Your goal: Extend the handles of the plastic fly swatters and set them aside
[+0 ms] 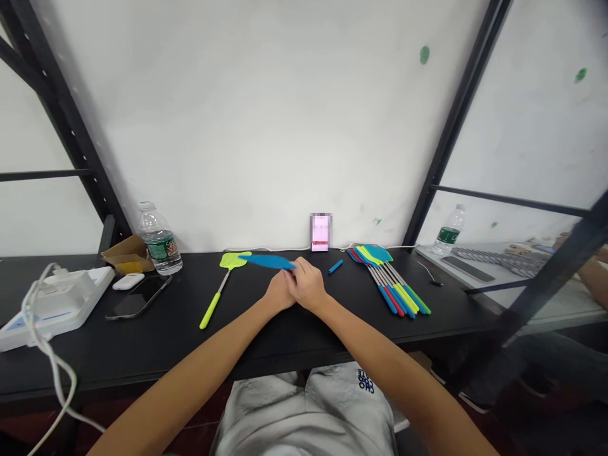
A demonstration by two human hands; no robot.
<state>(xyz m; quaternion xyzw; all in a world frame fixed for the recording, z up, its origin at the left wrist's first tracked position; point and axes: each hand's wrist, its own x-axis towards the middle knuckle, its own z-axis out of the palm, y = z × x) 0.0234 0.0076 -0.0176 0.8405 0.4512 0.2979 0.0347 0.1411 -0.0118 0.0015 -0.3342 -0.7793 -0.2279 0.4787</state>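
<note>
My left hand [279, 291] and my right hand [308, 285] are pressed together at the middle of the desk, both closed around the neck end of a blue fly swatter head [266, 260]. The blade points left, seen nearly edge-on; whatever lies inside my fingers is hidden. A short blue handle grip [335, 266] lies just right of my hands. To the left rests a yellow-green fly swatter [219, 293], its head partly behind the blue one. Several fly swatters [390, 278] in blue, red, yellow and green lie fanned out on the right, handles toward me.
The black desk [294, 348] meets a white wall. A lit phone [320, 232] stands at the back. On the left are a water bottle [160, 240], a cardboard box [128, 253], a dark phone [139, 297], a white case [128, 281] and a power strip [57, 304].
</note>
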